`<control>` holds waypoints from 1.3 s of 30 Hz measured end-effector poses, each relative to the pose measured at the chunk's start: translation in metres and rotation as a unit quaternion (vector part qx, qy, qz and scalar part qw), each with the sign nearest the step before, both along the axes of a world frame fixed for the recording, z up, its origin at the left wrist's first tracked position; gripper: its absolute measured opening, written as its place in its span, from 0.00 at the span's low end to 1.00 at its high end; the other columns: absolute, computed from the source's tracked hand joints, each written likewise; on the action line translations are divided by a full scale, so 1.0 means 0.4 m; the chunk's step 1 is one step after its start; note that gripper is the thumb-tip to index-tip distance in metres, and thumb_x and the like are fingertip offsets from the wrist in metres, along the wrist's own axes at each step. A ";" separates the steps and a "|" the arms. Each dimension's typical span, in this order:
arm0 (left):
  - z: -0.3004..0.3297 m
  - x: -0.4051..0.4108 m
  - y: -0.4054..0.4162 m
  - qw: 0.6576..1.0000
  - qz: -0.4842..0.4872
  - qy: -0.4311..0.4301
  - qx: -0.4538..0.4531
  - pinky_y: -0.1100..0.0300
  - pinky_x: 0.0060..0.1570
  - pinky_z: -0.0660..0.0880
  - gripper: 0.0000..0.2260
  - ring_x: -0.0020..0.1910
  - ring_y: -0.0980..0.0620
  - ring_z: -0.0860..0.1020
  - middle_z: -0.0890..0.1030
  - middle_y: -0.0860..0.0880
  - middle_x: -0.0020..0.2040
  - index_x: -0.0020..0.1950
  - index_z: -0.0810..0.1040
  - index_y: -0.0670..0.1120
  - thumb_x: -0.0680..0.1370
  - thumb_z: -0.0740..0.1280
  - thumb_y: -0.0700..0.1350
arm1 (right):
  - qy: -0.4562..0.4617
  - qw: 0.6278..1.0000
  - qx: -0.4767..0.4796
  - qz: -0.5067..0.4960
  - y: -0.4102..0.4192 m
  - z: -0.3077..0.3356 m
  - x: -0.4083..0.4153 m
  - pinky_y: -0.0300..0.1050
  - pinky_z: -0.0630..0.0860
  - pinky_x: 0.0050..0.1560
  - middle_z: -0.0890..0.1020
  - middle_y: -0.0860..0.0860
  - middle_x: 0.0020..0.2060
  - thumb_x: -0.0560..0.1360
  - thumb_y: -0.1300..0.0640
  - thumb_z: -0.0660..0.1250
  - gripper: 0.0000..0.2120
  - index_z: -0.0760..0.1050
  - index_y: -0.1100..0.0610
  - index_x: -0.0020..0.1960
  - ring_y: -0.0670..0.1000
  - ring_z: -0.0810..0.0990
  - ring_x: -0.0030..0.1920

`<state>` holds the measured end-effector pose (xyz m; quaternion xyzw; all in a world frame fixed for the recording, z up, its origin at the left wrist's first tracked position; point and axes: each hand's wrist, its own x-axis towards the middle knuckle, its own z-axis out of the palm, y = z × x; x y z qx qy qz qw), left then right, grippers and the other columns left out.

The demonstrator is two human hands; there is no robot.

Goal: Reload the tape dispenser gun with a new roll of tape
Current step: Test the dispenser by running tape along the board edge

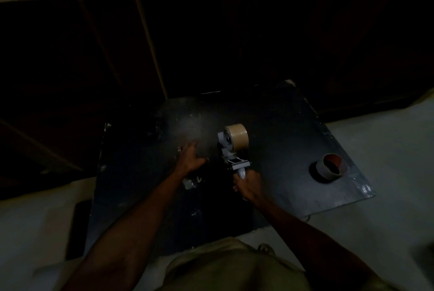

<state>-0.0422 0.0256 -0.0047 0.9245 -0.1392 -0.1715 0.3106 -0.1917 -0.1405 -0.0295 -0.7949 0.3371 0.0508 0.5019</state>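
Observation:
A white tape dispenser gun [229, 149] lies on a dark board [281, 121], with a full tan roll of tape [238, 136] seated on its hub at the far end. My right hand [247, 185] is closed around the gun's handle at the near end. My left hand [189, 155] rests flat on the board just left of the gun, fingers spread, holding nothing. An empty cardboard tape core [330, 167] with a reddish inside stands at the board's right edge.
The scene is very dim. Tall dark cardboard boxes [82, 67] stand behind and to the left of the board. Pale floor [387, 173] surrounds it. A small crumpled clear scrap [190, 182] lies near my left wrist. A dark flat object [78, 227] lies at the lower left.

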 end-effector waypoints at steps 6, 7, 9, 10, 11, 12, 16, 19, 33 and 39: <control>-0.023 -0.005 -0.037 0.979 -0.095 0.061 0.172 0.34 0.71 0.46 0.40 0.77 0.38 0.44 0.46 0.44 0.79 0.76 0.50 0.60 0.71 0.70 0.55 | 0.020 0.998 -0.053 0.034 -0.005 -0.021 0.004 0.51 0.81 0.31 0.83 0.54 0.31 0.70 0.45 0.64 0.15 0.76 0.56 0.35 0.53 0.83 0.31; -0.030 -0.005 -0.044 0.976 -0.104 0.067 0.181 0.34 0.71 0.45 0.41 0.77 0.38 0.42 0.44 0.45 0.79 0.77 0.49 0.59 0.71 0.70 0.57 | 0.017 0.998 -0.050 0.036 0.000 -0.005 0.008 0.52 0.81 0.30 0.83 0.55 0.30 0.71 0.47 0.65 0.14 0.74 0.55 0.33 0.54 0.83 0.30; -0.046 -0.007 -0.056 0.972 -0.116 0.075 0.191 0.34 0.71 0.45 0.44 0.77 0.38 0.40 0.41 0.46 0.79 0.77 0.46 0.59 0.70 0.71 0.59 | 0.027 0.998 -0.046 0.022 0.000 0.007 0.012 0.53 0.81 0.28 0.82 0.57 0.30 0.70 0.49 0.65 0.12 0.73 0.54 0.32 0.57 0.83 0.29; -0.056 -0.009 -0.059 0.970 -0.121 0.082 0.193 0.33 0.71 0.45 0.46 0.77 0.38 0.39 0.39 0.47 0.79 0.77 0.45 0.59 0.69 0.71 0.61 | 0.037 0.998 -0.036 0.021 -0.003 0.007 0.014 0.53 0.81 0.28 0.82 0.58 0.31 0.70 0.50 0.66 0.11 0.73 0.55 0.33 0.58 0.83 0.28; -0.067 -0.013 -0.060 0.969 -0.126 0.088 0.194 0.33 0.71 0.44 0.46 0.76 0.39 0.38 0.38 0.48 0.78 0.77 0.45 0.60 0.68 0.71 0.61 | 0.050 0.998 -0.032 0.025 -0.005 -0.002 0.016 0.52 0.80 0.27 0.82 0.59 0.32 0.70 0.50 0.66 0.11 0.73 0.56 0.34 0.58 0.83 0.28; -0.078 -0.017 -0.062 0.967 -0.131 0.089 0.198 0.32 0.71 0.44 0.46 0.76 0.39 0.37 0.36 0.48 0.78 0.77 0.44 0.60 0.68 0.71 0.61 | 0.054 0.998 -0.029 0.029 -0.008 0.000 0.017 0.52 0.81 0.28 0.83 0.60 0.33 0.70 0.50 0.65 0.11 0.74 0.57 0.36 0.59 0.83 0.29; -0.098 -0.029 -0.063 0.965 -0.143 0.068 0.209 0.31 0.70 0.45 0.47 0.76 0.39 0.36 0.33 0.48 0.78 0.77 0.41 0.60 0.69 0.72 0.57 | 0.082 0.995 -0.049 0.025 -0.046 -0.122 0.032 0.57 0.82 0.42 0.83 0.62 0.42 0.61 0.38 0.60 0.27 0.75 0.59 0.47 0.62 0.84 0.40; -0.096 -0.027 -0.057 0.966 -0.139 0.067 0.208 0.30 0.70 0.46 0.51 0.76 0.38 0.36 0.33 0.49 0.77 0.75 0.39 0.62 0.67 0.73 0.60 | 0.103 0.991 -0.067 0.044 -0.040 -0.126 0.029 0.55 0.81 0.47 0.83 0.62 0.45 0.60 0.36 0.58 0.31 0.75 0.61 0.48 0.62 0.83 0.45; -0.084 -0.038 -0.071 0.968 -0.125 0.087 0.198 0.26 0.67 0.43 0.54 0.75 0.39 0.33 0.29 0.51 0.76 0.73 0.37 0.68 0.63 0.76 0.58 | 0.143 0.985 -0.055 0.076 0.004 0.041 -0.038 0.54 0.75 0.60 0.76 0.61 0.59 0.72 0.44 0.59 0.28 0.68 0.62 0.64 0.61 0.76 0.59; -0.092 -0.042 -0.074 0.970 -0.113 0.080 0.198 0.25 0.66 0.45 0.53 0.76 0.40 0.34 0.31 0.52 0.77 0.72 0.37 0.69 0.63 0.75 0.60 | 0.148 0.984 -0.078 0.059 0.004 0.021 -0.066 0.50 0.69 0.60 0.75 0.63 0.60 0.76 0.50 0.64 0.22 0.70 0.65 0.62 0.62 0.73 0.63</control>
